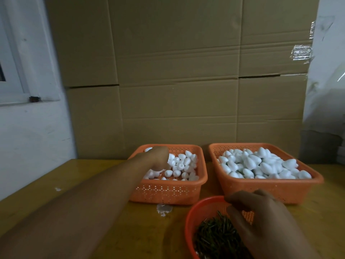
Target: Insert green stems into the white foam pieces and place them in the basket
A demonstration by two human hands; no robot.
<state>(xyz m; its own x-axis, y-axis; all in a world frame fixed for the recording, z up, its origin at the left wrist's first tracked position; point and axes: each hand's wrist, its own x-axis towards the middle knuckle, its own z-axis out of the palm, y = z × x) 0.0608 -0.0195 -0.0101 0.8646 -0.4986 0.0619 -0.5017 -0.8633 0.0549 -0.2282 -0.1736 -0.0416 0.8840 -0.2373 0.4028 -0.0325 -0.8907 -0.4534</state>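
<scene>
My left hand (157,158) reaches down into the left orange basket (168,191), which is partly filled with white foam pieces (183,165). Its fingertips are curled down among the pieces and hidden, so any hold is unclear. The right orange basket (270,189) is heaped with more white foam pieces (261,163). My right hand (259,219) hovers over the round red basket (197,212) at the front, where the dark green stems (216,238) lie. Its fingers are loosely bent and spread above the stems, and nothing shows between them.
All three baskets stand on a yellow-brown wooden table (93,193). A wall of cardboard boxes (177,71) rises right behind the two orange baskets. White foam crumbs (164,209) lie in front of the left basket. A white wall with a window frame (18,81) is at left.
</scene>
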